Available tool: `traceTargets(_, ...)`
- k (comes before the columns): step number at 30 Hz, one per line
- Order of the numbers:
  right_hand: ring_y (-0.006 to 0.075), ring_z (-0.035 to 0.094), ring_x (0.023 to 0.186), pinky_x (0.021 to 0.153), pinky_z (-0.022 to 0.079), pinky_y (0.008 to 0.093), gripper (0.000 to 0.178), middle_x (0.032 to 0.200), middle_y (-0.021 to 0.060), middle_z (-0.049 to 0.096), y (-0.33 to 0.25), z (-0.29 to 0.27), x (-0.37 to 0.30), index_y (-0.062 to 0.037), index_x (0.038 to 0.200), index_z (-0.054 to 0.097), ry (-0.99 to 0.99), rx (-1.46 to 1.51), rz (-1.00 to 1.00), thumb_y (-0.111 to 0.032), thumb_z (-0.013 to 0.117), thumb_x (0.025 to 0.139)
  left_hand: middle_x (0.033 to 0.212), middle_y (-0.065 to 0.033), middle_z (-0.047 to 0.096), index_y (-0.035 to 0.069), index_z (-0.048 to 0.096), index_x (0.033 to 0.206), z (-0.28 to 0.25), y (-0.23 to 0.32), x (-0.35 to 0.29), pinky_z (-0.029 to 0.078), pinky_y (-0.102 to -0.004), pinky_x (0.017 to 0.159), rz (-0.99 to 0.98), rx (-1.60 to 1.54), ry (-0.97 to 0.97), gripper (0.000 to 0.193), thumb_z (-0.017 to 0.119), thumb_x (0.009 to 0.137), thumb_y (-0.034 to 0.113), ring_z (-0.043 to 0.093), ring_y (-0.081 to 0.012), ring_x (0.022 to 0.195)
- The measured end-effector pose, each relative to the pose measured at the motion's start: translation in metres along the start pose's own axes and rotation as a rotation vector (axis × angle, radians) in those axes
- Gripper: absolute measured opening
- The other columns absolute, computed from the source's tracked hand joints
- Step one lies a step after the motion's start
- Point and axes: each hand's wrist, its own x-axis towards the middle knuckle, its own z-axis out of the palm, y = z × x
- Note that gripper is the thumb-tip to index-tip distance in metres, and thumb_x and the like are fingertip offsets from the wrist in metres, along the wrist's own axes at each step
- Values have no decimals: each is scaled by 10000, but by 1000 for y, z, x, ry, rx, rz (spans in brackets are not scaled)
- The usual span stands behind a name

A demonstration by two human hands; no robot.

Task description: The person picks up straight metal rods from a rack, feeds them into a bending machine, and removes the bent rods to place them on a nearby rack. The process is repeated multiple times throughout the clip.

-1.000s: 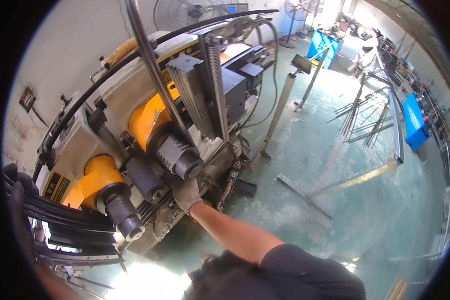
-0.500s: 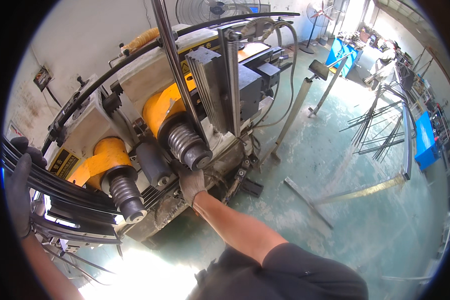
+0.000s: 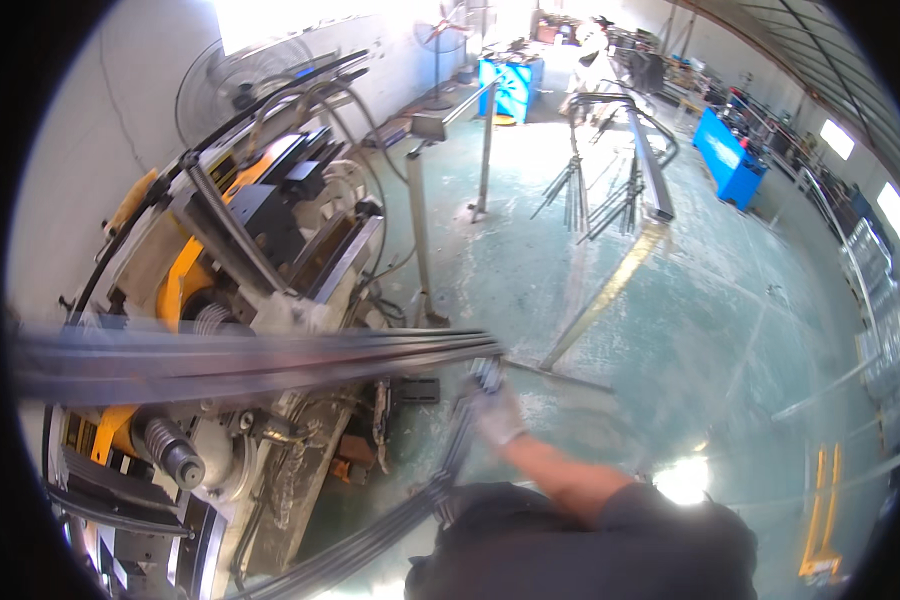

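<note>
From nine o'clock to centre, dark strips [image 3: 300,362] blur across a grey-and-orange machine [image 3: 255,212]. Just below their end, toward five, is the gloved right hand [image 3: 496,412]; I can't tell whether it grips. A blue cabinet [image 3: 727,165] stands at two.

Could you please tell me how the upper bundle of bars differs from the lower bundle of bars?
The upper bundle runs almost level across the picture, while the lower bundle slopes down to the left. The upper bundle is smeared by blur toward its left; the lower bundle looks sharper. Both are long and dark, with several bars together, and both come close to the right hand.
</note>
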Motion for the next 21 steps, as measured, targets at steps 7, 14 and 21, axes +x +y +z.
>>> traceTargets(7, 394, 761, 873, 836, 577, 491, 271, 962, 196, 791, -48, -273, 89, -13, 1156, 720, 730, -398, -423, -277, 708, 1099, 1311, -240, 794, -50, 691, 1416, 140, -180, -175, 641, -510, 1015, -857, -495, -73, 388, 665, 1058, 97, 778, -376, 1139)
traceTargets(14, 461, 752, 853, 773, 575, 518, 290, 892, 216, 765, -159, -422, 199, -54, 1084, 721, 886, -852, -653, -340, 755, 1064, 1308, -254, 780, -46, 685, 1399, 309, -212, -286, 625, -544, 1041, -1391, -732, -300, 379, 660, 1045, 85, 765, -403, 1153)
traceTargets(21, 531, 741, 1095, 947, 564, 626, 344, 1144, 282, 790, -205, -509, 391, -86, 1259, 644, 759, -1070, -385, -397, 611, 1117, 1304, -271, 760, -44, 667, 1390, 472, -161, -320, 604, -586, 1074, -1392, -808, -345, 387, 661, 1022, 75, 749, -438, 1165)
